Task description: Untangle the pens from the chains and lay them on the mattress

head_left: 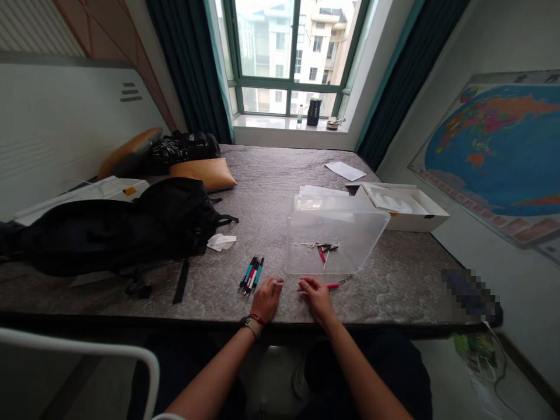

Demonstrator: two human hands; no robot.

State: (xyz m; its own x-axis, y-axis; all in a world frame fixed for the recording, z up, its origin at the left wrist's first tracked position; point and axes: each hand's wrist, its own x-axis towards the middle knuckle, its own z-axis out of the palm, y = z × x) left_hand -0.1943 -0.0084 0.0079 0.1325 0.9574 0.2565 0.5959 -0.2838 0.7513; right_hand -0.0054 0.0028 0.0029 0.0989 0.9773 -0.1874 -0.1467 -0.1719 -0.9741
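Note:
My left hand (pixel 266 298) is closed at the near edge of the mattress, its fingers round a small whitish piece (pixel 278 283) whose kind does not show. Facing it, my right hand (pixel 317 296) is pinched; what it holds, if anything, is too small to name. Left of my left hand lies a row of pens (pixel 251 275) with teal, red, white and black barrels. Just beyond my right fingers rest a red pen barrel (pixel 333 286) and a dark patterned strip (pixel 345 280). A clear plastic bin (pixel 367 245) stands behind, with loose pen parts (pixel 326 249) inside it.
A black backpack (pixel 118 233) lies at left, beside a crumpled tissue (pixel 221 241) and an orange cushion (pixel 203 174). An open white box (pixel 422 214) stands right of the bin. Paper sheets (pixel 345 170) lie farther back. A blurred dark object (pixel 470 294) is at far right.

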